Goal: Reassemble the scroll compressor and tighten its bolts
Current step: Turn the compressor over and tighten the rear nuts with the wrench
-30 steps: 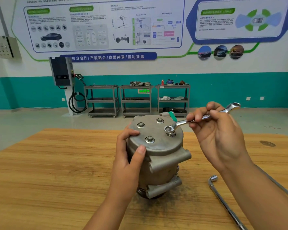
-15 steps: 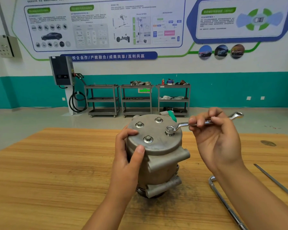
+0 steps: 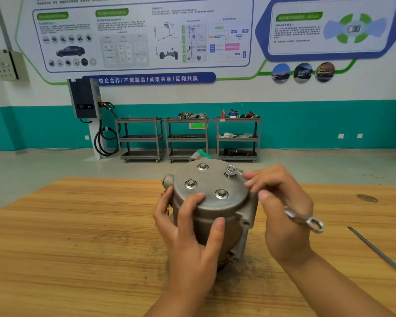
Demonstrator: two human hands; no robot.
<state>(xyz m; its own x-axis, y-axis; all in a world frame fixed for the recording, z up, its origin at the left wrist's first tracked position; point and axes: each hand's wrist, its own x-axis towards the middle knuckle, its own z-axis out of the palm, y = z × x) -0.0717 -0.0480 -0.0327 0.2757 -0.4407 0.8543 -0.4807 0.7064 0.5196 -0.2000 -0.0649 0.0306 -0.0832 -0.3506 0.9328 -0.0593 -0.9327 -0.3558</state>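
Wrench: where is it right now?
Head view, right of centre: the wrench has its ring end on the far-right bolt of the compressor, and its handle is held in the right hand.

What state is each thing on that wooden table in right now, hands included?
compressor: upright on the table, closed.
left hand: grips the compressor.
right hand: grips the wrench.
wrench: ring end over the far right bolt.
far right bolt: inside the wrench's ring.
other three bolts: seated on top, untouched.
metal rod: lying on the table, untouched.
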